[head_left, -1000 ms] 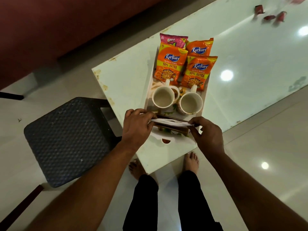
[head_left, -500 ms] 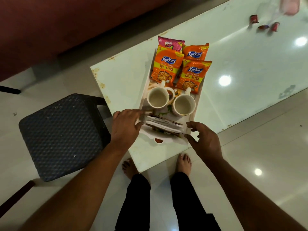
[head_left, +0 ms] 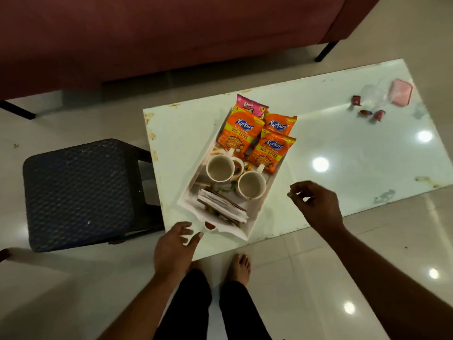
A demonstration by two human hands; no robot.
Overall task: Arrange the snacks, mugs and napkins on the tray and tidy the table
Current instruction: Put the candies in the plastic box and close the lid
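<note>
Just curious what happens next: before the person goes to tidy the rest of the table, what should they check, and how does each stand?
1. Snacks on tray: ok.
2. Mugs upright on tray: ok.
3. Napkins on tray: ok.
4. Left hand and right hand free: ok.
5. Wrappers cleared off table: not ok.
6. Mugs empty: cannot tell.

We see a dark woven stool (head_left: 81, 192) on the pale tiled floor (head_left: 61, 290), just left of the white table; a maroon sofa (head_left: 159, 35) behind both, its black legs (head_left: 327, 51) on the tiles; far right of the tabletop we see small red wrappers (head_left: 356, 100), a crumpled clear plastic piece (head_left: 373, 95) and a pink lidded container (head_left: 402, 92), blurred; ceiling lights reflect off the gloss.
</note>
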